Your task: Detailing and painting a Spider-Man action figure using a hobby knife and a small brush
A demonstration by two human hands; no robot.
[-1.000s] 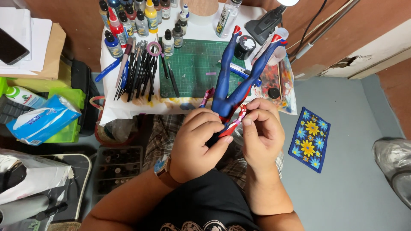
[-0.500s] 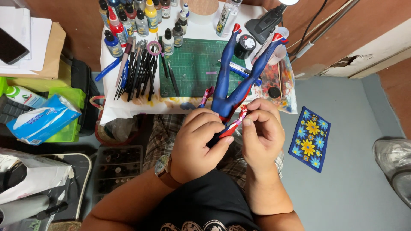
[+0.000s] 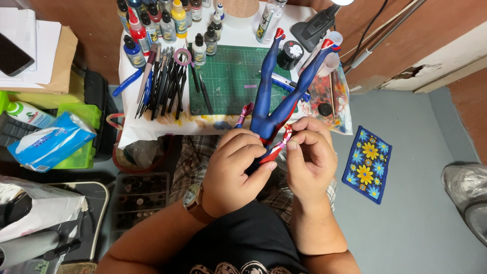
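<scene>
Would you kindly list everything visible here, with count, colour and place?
figure: one, blue and red, upside down in both hands, legs over the mat
cutting mat: one, green, on the table
paint bottles: many, mixed colours, along the table's far edge
brushes and tools: a bunch, mostly dark, left of the mat
tissue pack: one, blue and white, far left
floral mat: one, blue with yellow flowers, on the floor at right
wristwatch: one, on the left wrist
left hand: grips the figure's body
right hand: pinches the figure's red and white arm
</scene>
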